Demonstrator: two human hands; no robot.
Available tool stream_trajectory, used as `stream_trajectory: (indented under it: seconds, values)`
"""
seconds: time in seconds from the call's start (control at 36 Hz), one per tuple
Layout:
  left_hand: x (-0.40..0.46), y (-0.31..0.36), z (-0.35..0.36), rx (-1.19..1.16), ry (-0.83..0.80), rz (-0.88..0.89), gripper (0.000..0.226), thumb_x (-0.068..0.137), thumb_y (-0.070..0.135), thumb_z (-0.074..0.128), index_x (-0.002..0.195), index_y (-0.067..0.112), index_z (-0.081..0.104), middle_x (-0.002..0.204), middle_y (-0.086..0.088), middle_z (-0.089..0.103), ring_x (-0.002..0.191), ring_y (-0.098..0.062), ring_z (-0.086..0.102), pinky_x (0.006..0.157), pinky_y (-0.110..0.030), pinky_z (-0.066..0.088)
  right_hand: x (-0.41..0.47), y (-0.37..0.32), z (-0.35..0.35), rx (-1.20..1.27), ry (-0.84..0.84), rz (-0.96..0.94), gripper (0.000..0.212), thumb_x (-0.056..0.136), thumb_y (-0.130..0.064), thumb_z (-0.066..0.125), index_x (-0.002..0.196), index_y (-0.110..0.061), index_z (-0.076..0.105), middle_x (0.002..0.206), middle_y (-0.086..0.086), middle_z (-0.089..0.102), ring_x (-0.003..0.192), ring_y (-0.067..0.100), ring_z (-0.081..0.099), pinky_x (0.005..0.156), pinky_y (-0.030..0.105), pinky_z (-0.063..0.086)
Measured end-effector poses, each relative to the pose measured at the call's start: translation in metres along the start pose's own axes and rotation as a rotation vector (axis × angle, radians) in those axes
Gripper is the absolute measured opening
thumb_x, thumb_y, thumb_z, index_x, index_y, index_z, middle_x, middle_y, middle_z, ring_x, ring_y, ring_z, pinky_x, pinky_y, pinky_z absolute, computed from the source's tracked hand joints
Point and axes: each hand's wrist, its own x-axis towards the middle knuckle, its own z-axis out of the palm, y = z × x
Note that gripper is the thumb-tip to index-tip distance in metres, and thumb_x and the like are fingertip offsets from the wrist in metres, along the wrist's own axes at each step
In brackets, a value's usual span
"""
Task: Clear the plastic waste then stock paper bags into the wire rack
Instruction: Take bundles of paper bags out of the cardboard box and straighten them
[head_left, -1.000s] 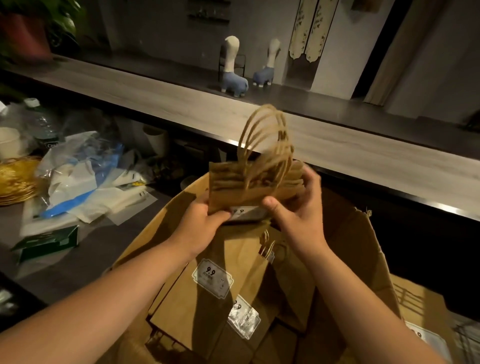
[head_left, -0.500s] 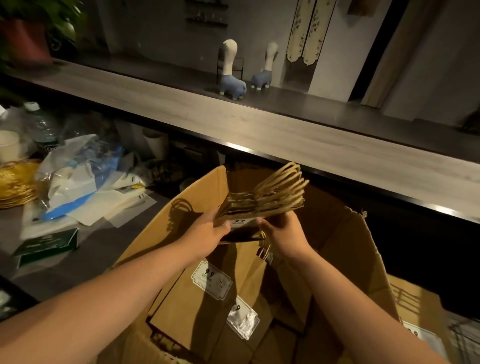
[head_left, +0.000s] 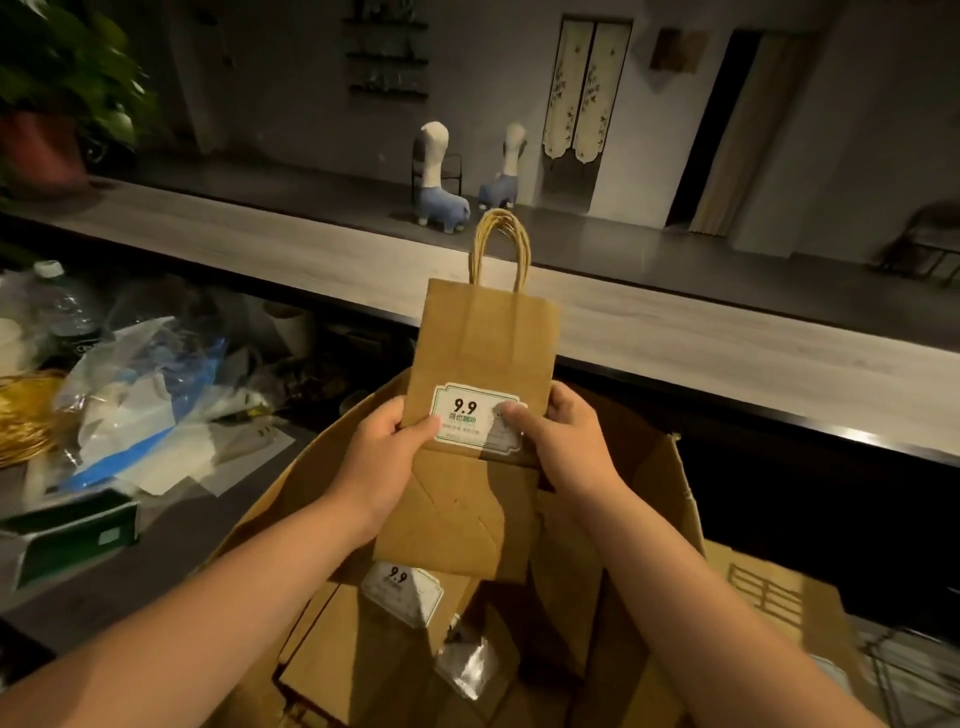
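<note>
Head view: both hands (head_left: 395, 441) hold paper bags (head_left: 483, 348) upright, handles up.

You're working in a dim, warm-toned room where the strongest light falls on the pale counter top (head_left: 675, 332) and on the held paper bag (head_left: 483, 343), while the far wall and the open doorway (head_left: 701, 130) on the right sink into near black. Your forearms throw soft shadows into the cardboard box (head_left: 670, 499), and a bright glint runs along the counter's near metal edge at right. Wide-angle distortion bends the counter, and the wire rack (head_left: 914, 670) at near right and the potted plant (head_left: 62, 78) at far left are smeared and soft.
</note>
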Motion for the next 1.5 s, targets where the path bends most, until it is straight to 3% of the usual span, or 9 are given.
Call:
stream_trajectory:
  seconds: [0.17, 0.31, 0.5, 0.78, 0.97, 1.06, 1.11, 1.36, 1.5]
  values:
    - [-0.022, 0.034, 0.036, -0.103, -0.116, -0.035, 0.019, 0.099, 0.024, 0.049, 0.112, 0.026, 0.064, 0.098, 0.005, 0.074, 0.092, -0.018, 0.071, 0.079, -0.038, 0.056, -0.029, -0.024, -0.03, 0.041, 0.095, -0.005, 0.017, 0.098, -0.019, 0.058, 0.114, -0.018, 0.06, 0.103, 0.001, 0.075, 0.089, 0.014, 0.073, 0.077, 0.031, 0.06]
    - [-0.046, 0.039, 0.082, -0.108, -0.154, -0.078, 0.018, 0.099, 0.026, 0.048, 0.108, 0.031, 0.064, 0.097, 0.007, 0.074, 0.098, -0.019, 0.068, 0.085, -0.041, 0.054, -0.061, -0.03, -0.071, -0.201, 0.223, -0.057, 0.022, 0.096, -0.036, 0.058, 0.117, -0.029, 0.055, 0.107, -0.009, 0.07, 0.095, 0.008, 0.068, 0.084, 0.035, 0.058]
    - [-0.082, 0.045, 0.161, -0.113, -0.26, -0.107, 0.018, 0.1, 0.024, 0.047, 0.105, 0.032, 0.063, 0.093, 0.009, 0.073, 0.09, -0.013, 0.07, 0.081, -0.037, 0.057, -0.109, -0.037, -0.15, -0.144, 0.274, 0.011, 0.012, 0.097, -0.033, 0.058, 0.109, -0.032, 0.058, 0.096, -0.01, 0.074, 0.083, 0.007, 0.072, 0.065, 0.025, 0.057]
    - [-0.117, 0.035, 0.259, 0.019, -0.33, -0.166, 0.019, 0.093, 0.036, 0.044, 0.104, 0.028, 0.057, 0.103, 0.007, 0.067, 0.1, -0.016, 0.061, 0.092, -0.045, 0.049, -0.15, -0.019, -0.243, -0.139, 0.368, 0.083, 0.015, 0.097, -0.03, 0.058, 0.112, -0.031, 0.058, 0.1, -0.006, 0.074, 0.088, 0.011, 0.072, 0.076, 0.033, 0.057]
    - [-0.145, 0.002, 0.285, 0.189, -0.383, -0.239, 0.032, 0.099, 0.018, 0.044, 0.123, 0.038, 0.037, 0.11, 0.019, 0.055, 0.084, 0.001, 0.055, 0.055, -0.009, 0.041, -0.173, 0.02, -0.272, -0.157, 0.315, 0.196, 0.02, 0.096, -0.029, 0.059, 0.116, -0.032, 0.057, 0.103, -0.011, 0.074, 0.091, 0.008, 0.071, 0.073, 0.027, 0.055]
    - [-0.159, -0.014, 0.29, 0.299, -0.394, -0.268, 0.044, 0.098, 0.015, 0.047, 0.133, 0.038, 0.032, 0.124, 0.016, 0.047, 0.11, -0.004, 0.051, 0.083, -0.018, 0.049, -0.185, 0.046, -0.278, -0.162, 0.292, 0.256, 0.024, 0.096, -0.032, 0.058, 0.12, -0.033, 0.058, 0.11, -0.013, 0.072, 0.1, 0.009, 0.069, 0.087, 0.035, 0.056]
    - [-0.167, -0.027, 0.293, 0.37, -0.369, -0.297, 0.055, 0.098, 0.014, 0.048, 0.144, 0.034, 0.026, 0.138, 0.013, 0.038, 0.126, -0.007, 0.04, 0.106, -0.028, 0.038, -0.19, 0.064, -0.28, -0.141, 0.289, 0.313, 0.023, 0.096, -0.03, 0.058, 0.119, -0.031, 0.058, 0.11, -0.011, 0.073, 0.1, 0.011, 0.07, 0.091, 0.04, 0.055]
    - [-0.152, -0.077, 0.306, 0.384, -0.208, -0.401, 0.077, 0.097, 0.008, 0.05, 0.154, 0.029, 0.004, 0.153, 0.004, 0.029, 0.138, -0.017, 0.033, 0.109, -0.033, 0.032, -0.168, 0.119, -0.274, -0.256, 0.361, 0.499, 0.032, 0.094, -0.036, 0.062, 0.124, -0.026, 0.053, 0.122, -0.003, 0.065, 0.107, 0.017, 0.064, 0.089, 0.037, 0.054]
    - [-0.118, -0.112, 0.307, 0.508, -0.039, -0.362, 0.068, 0.093, 0.01, 0.056, 0.149, 0.028, 0.02, 0.147, -0.003, 0.037, 0.126, -0.023, 0.046, 0.1, -0.038, 0.044, -0.131, 0.117, -0.259, -0.367, 0.353, 0.517, 0.053, 0.097, -0.028, 0.058, 0.143, -0.019, 0.034, 0.14, 0.003, 0.05, 0.125, 0.026, 0.051, 0.098, 0.037, 0.044]
